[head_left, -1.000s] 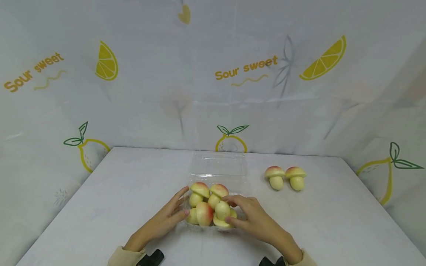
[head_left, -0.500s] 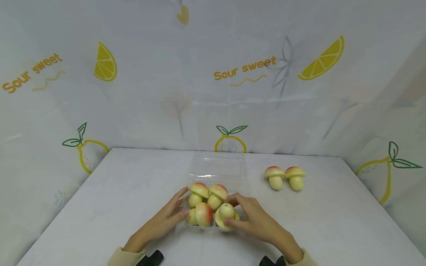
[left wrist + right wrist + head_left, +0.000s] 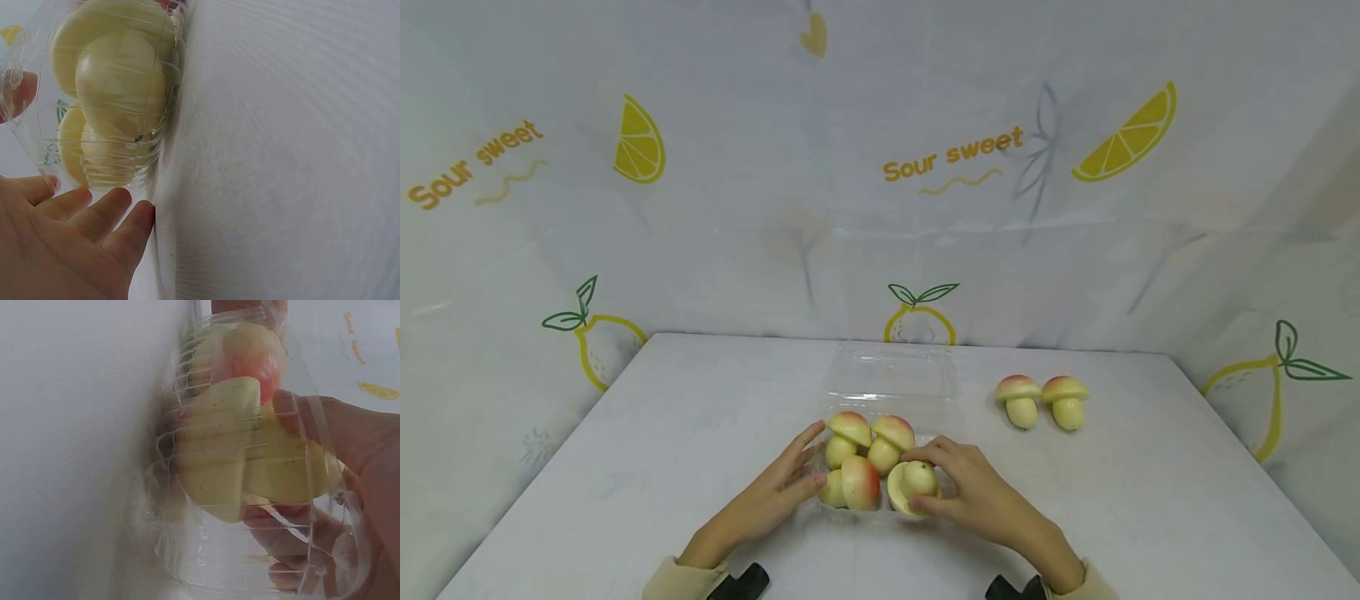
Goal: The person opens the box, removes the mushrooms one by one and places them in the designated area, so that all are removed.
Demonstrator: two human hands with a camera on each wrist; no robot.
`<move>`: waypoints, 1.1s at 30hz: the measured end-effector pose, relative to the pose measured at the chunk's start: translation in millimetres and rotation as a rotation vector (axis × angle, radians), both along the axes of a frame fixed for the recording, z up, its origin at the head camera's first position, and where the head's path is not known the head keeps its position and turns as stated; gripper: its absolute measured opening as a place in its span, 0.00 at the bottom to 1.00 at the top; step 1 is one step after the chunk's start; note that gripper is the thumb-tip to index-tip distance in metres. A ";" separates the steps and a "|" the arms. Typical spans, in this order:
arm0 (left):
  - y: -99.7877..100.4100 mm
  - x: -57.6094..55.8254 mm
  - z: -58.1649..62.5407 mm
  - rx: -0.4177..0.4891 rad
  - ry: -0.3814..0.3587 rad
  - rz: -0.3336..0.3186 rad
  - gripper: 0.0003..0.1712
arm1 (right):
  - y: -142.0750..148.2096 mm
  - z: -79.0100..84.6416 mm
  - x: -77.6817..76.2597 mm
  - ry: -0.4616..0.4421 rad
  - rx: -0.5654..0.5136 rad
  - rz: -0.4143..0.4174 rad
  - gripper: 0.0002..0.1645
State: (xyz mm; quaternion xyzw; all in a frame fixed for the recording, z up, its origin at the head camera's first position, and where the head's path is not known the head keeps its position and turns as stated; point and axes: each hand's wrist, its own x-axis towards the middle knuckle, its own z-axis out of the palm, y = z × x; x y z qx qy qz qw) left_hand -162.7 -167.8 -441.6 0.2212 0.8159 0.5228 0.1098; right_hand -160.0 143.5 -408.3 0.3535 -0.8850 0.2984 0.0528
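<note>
In the head view a clear plastic clamshell box (image 3: 868, 514) stands on the table with its lid laid back. Several toy mushrooms with yellow stems and reddish caps fill it. My right hand (image 3: 973, 492) reaches in at the front right corner and pinches an upturned mushroom (image 3: 919, 479) between thumb and fingers. The right wrist view shows that mushroom (image 3: 219, 456) through the clear wall, cap toward the box floor. My left hand (image 3: 775, 487) rests along the box's left side. Its fingers (image 3: 103, 212) lie nearly straight against the wall in the left wrist view, beside a lying mushroom (image 3: 122, 81).
Two more mushrooms (image 3: 1021, 402) stand close together on the table, right of the box. Behind the box lies its clear lid (image 3: 891, 372). A cloth backdrop (image 3: 715, 275) printed with lemons rises at the table's far edge.
The mushroom in my right hand has shifted slightly right and tipped, its stem now pointing more up and to the right. My left hand has stayed put.
</note>
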 end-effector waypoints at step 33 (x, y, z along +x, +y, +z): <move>0.3 1.4 1.5 -0.026 0.002 0.020 0.41 | 1.0 13.6 2.2 -0.202 -0.140 -0.028 0.23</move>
